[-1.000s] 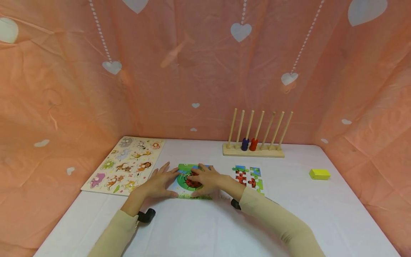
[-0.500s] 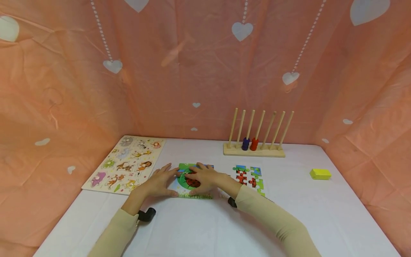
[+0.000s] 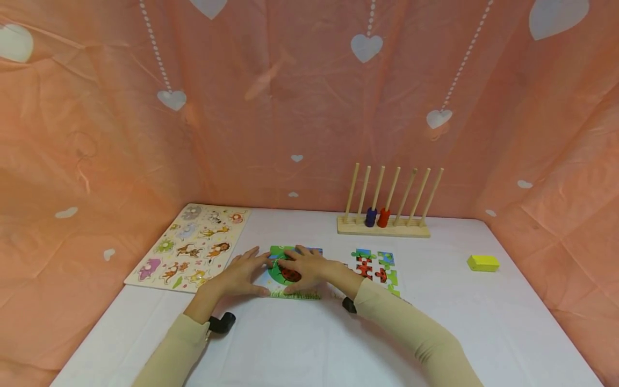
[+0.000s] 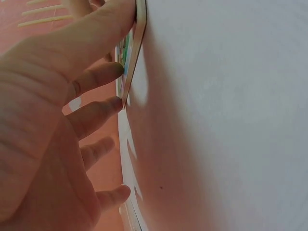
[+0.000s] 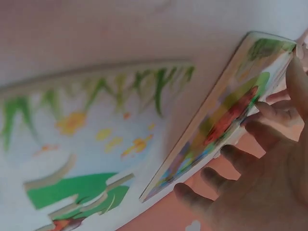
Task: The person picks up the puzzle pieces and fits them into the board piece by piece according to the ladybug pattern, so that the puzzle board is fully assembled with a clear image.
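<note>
thin rectangular ladybug picture board point(image 3: 289, 274), red spotted ladybug on a green oval, blue along the far edge, grass along the near edge, partly covered, lying on the white table point(image 3: 275, 344)

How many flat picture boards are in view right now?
3. A cream board with coloured animal figures at left; a rectangular green-and-blue ladybug board beneath the right hand; a white board with ladybug jigsaw pieces right of it, partly hidden by the right arm.
</note>
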Demonstrator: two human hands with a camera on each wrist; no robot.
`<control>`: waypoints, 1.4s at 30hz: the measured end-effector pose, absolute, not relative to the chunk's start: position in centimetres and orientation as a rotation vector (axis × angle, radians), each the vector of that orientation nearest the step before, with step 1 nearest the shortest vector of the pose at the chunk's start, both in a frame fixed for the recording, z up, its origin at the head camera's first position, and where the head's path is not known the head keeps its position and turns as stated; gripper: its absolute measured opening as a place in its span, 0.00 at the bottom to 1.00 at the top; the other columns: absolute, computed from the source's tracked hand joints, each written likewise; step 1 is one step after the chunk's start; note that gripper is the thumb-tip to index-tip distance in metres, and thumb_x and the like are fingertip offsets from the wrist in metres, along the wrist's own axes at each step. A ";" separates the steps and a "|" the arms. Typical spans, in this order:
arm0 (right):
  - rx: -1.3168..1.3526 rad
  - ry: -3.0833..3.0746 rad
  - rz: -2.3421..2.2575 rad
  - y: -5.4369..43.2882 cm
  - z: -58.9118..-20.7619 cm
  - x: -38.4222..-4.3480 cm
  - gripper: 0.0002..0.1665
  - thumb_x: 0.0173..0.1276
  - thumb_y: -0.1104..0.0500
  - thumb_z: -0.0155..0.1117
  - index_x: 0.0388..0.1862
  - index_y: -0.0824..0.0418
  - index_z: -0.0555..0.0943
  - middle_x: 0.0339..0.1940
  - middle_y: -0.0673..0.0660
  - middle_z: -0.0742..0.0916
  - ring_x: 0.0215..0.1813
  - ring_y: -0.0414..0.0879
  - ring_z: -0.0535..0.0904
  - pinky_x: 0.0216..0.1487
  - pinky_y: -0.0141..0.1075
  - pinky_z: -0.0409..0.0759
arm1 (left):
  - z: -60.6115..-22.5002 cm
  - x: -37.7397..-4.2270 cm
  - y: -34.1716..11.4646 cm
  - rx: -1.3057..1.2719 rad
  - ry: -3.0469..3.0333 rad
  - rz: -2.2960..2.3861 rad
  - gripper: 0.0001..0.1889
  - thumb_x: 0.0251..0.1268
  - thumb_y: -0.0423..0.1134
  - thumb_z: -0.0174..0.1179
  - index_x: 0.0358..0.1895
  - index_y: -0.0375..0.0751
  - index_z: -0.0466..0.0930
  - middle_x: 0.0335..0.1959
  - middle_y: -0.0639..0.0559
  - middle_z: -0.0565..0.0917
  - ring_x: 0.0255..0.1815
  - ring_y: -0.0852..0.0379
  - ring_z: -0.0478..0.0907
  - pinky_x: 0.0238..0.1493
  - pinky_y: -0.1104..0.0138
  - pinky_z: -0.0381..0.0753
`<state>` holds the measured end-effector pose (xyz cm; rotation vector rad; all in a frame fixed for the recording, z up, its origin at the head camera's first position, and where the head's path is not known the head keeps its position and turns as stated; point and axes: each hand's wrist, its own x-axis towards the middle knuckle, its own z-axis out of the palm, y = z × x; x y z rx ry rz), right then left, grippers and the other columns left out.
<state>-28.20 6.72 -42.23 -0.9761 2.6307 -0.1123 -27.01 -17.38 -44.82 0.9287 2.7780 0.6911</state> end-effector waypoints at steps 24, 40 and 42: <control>-0.665 2.650 -0.466 22.6 -39.9 -32.1 0.26 0.59 0.74 0.68 0.57 0.68 0.75 0.41 0.62 0.80 0.39 0.49 0.72 0.39 0.40 0.70 | -45.0 -26.8 -17.3 0.899 2.779 0.694 0.30 0.50 0.52 0.76 0.56 0.48 0.78 0.75 0.39 0.64 0.78 0.31 0.47 0.70 0.31 0.46; -0.650 2.695 -0.476 22.8 -41.2 -32.0 0.29 0.58 0.81 0.60 0.57 0.63 0.75 0.41 0.59 0.79 0.40 0.50 0.72 0.41 0.39 0.75 | -44.6 -26.7 -17.2 0.896 2.782 0.706 0.30 0.51 0.52 0.76 0.56 0.45 0.78 0.75 0.37 0.64 0.77 0.30 0.48 0.69 0.30 0.46; -0.647 2.697 -0.482 22.9 -41.3 -32.0 0.28 0.58 0.80 0.61 0.57 0.63 0.75 0.41 0.59 0.79 0.41 0.50 0.72 0.42 0.40 0.76 | -44.5 -26.7 -17.2 0.896 2.784 0.699 0.30 0.51 0.52 0.76 0.56 0.45 0.77 0.75 0.37 0.64 0.77 0.30 0.48 0.69 0.30 0.46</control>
